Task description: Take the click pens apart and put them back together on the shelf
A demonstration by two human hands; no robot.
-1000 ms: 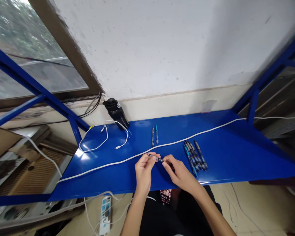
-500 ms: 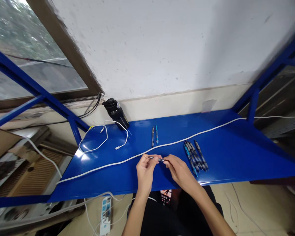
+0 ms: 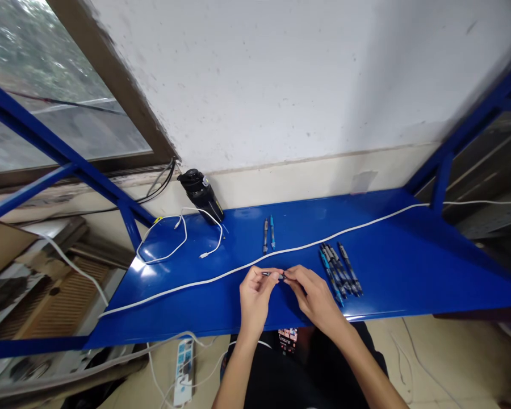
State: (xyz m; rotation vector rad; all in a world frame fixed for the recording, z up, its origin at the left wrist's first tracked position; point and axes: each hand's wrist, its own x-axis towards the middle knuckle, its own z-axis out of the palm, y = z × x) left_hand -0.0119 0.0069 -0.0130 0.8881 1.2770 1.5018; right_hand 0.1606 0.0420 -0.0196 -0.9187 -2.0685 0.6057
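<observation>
Hands in a fine pinch: left hand (image 3: 255, 298) and right hand (image 3: 315, 298) both grasp a slim pen (image 3: 273, 274) between thumbs and fingertips, held just above the blue metal counter (image 3: 392, 272). Close, steady fingertip contact favours control of so narrow a piece. Just beyond runs a white cable (image 3: 234, 271); to the right lies a cluster of pens (image 3: 339, 271); farther off stand two pens (image 3: 268, 234), a looped charging cable (image 3: 162, 241) and a black bottle (image 3: 201, 196).

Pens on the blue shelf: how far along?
Looks done: two pens lie side by side, apart from the rest. In hand: one pen, pinched between the left hand and right hand. Left: a bunch of pens lying together to the right of the hands.
</observation>
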